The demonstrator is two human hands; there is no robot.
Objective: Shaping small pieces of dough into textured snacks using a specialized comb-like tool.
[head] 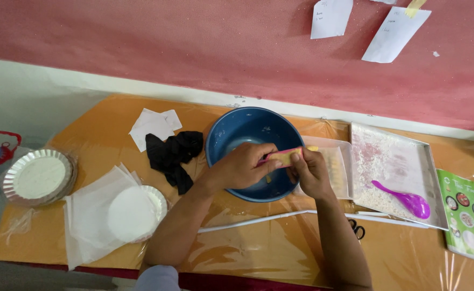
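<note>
Two containers sit mid-scene: a blue bowl (250,129) (seemingly near empty) and, right of it, a white tray (395,161) dusted with pale crumbs, holding a purple spoon (404,199). Plastic sheeting covers the orange tabletop (280,248), against a red wall (194,48). Over the bowl, the left hand (245,166) and right hand (309,171) both clamp their grip on a yellowish food piece (287,156).

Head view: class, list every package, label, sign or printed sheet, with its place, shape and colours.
Green printed leaflet: table's right edge, rectangular, with round pictures.
Two white paper notes: on the red wall, upper right; one fixed with yellow tape.
Pink-and-yellow wrapped bar: in both hands over the blue bowl.
</note>
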